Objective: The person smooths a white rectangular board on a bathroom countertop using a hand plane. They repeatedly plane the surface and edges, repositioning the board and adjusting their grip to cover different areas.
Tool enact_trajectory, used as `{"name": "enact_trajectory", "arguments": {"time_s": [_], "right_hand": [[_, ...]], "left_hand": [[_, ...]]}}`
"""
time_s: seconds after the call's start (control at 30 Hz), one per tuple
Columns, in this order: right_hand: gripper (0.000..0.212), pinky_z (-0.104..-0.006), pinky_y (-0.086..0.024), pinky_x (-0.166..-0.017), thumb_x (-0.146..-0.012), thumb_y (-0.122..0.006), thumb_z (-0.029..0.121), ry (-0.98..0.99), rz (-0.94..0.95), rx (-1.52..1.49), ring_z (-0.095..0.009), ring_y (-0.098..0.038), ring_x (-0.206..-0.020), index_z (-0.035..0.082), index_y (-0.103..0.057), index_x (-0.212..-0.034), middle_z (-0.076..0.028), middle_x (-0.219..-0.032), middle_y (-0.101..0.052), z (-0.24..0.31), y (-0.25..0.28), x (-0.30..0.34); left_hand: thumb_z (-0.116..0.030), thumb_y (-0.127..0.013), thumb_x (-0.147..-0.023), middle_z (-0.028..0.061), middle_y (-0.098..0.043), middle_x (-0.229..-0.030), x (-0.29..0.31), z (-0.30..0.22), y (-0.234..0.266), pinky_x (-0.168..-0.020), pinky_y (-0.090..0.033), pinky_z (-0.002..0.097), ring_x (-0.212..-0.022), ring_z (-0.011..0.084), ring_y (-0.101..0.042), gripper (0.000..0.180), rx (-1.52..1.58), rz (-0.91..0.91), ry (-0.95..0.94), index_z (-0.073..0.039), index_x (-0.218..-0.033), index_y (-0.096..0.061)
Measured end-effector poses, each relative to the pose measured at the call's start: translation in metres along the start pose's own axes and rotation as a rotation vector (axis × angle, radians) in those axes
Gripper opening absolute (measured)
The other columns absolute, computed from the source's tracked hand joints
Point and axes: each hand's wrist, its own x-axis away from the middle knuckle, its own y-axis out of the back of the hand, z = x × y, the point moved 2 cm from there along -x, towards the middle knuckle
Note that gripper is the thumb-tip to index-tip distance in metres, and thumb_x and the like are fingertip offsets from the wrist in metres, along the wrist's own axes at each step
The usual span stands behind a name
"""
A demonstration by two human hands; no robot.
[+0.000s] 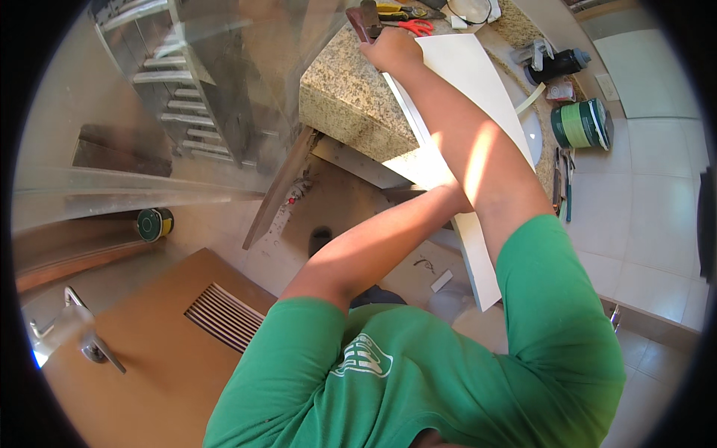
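Note:
A long white panel [457, 67] lies across the speckled granite counter [340, 86], and its near end juts past the counter's edge. Near the panel's far left corner is my right hand [394, 51], closed around a dark reddish-brown tool [364, 21] whose exact kind I cannot make out. My right forearm stretches over the panel. Beneath that forearm, my left hand [457, 198] rests at the panel, its fingers hidden. Just beyond my right hand are red-handled scissors or pliers [417, 28] and a yellow-and-black tool [390, 9].
On the right stand a black bottle [556, 66], a green bucket [576, 125] and several slim tools [562, 183], near a white basin [532, 134]. A ladder [187, 97] shows through glass at left. A brown door [157, 336] and a small tin [154, 224] are lower left.

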Motion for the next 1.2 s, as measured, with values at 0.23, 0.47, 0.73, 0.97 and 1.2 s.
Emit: {"name": "enact_trajectory", "arguments": {"time_s": [0.23,0.47,0.73,0.97,1.2], "right_hand": [[0.058,-0.046,-0.059,-0.087,-0.08,-0.071,0.053,0.051,-0.015,0.038,-0.034,-0.073,-0.101,0.004,-0.075,-0.111,-0.02,-0.109,-0.074,-0.016,0.005,0.003],[0.057,-0.0455,-0.058,-0.085,-0.083,-0.069,0.057,-0.014,-0.014,-0.096,-0.032,-0.074,-0.096,0.005,-0.077,-0.105,-0.016,-0.105,-0.076,-0.035,0.023,0.013],[0.065,-0.0407,-0.055,-0.074,-0.082,-0.073,0.062,-0.096,-0.185,-0.4,-0.028,-0.073,-0.081,-0.002,-0.073,-0.096,-0.018,-0.087,-0.074,-0.163,0.067,0.095],[0.05,-0.0297,-0.049,-0.073,-0.088,-0.076,0.047,-0.486,-0.344,-1.043,-0.014,-0.06,-0.078,-0.002,-0.068,-0.093,-0.007,-0.086,-0.067,-0.344,0.07,0.237],[0.045,-0.0282,-0.044,-0.067,-0.091,-0.073,0.047,-0.551,-0.22,-0.859,-0.014,-0.056,-0.071,0.002,-0.068,-0.094,0.0,-0.082,-0.063,-0.391,0.042,0.271]], "left_hand": [[-0.046,-0.065,-0.094,0.0159,-0.043,-0.16,-0.012,0.011,-0.007,-0.124,-0.022,0.0552,-0.151,0.0344,-0.033,0.07,-0.044,-0.041,-0.012,-0.013,-0.153,-0.048],[-0.046,-0.066,-0.092,0.0163,-0.043,-0.16,-0.019,0.014,-0.013,-0.125,-0.019,0.0565,-0.151,0.0359,-0.032,0.072,-0.149,-0.059,-0.023,-0.013,-0.153,-0.048],[-0.034,-0.076,-0.082,0.0236,-0.055,-0.143,0.012,0.001,0.026,-0.118,-0.027,0.0641,-0.142,0.0439,-0.042,0.063,-0.496,-0.334,-0.026,-0.002,-0.134,-0.062],[-0.026,-0.08,-0.086,0.0204,-0.051,-0.137,0.095,0.008,-0.01,-0.102,-0.045,0.0434,-0.119,0.0294,-0.048,0.087,0.283,-1.124,0.553,0.003,-0.154,-0.035],[-0.024,-0.078,-0.091,0.0172,-0.053,-0.136,0.059,-0.014,-0.056,-0.102,-0.047,0.0388,-0.12,0.0255,-0.055,0.079,1.241,-0.953,0.912,0.013,-0.145,-0.035]]}}
